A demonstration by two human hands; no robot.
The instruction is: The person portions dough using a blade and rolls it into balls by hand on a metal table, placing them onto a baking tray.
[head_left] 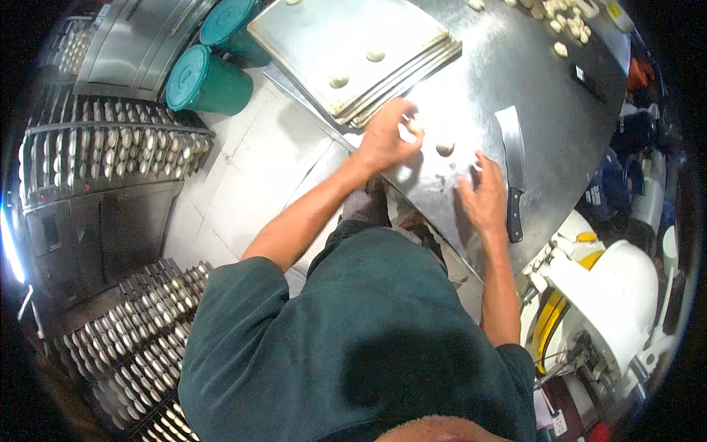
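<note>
My left hand (389, 140) is at the lower corner of a stack of metal trays (298, 44), its thumb and fingers curled round a small pale dough piece (414, 124). Two dough rounds (375, 56) show on the top tray, and another at its far edge. A dough piece (445, 149) lies on the steel table (479, 88) between my hands. My right hand (480, 191) is low over the table with fingers apart and nothing seen in them. Just right of it lies a cleaver-like knife (512, 147) with a black handle (515, 214).
Several dough pieces (567, 22) lie at the table's far end near a dark rectangular object (582, 77). Green lidded bins (210, 81) stand on the tiled floor. Racks of trays with dough (118, 144) line the left. A white-and-yellow machine (611, 295) stands by the table's right edge.
</note>
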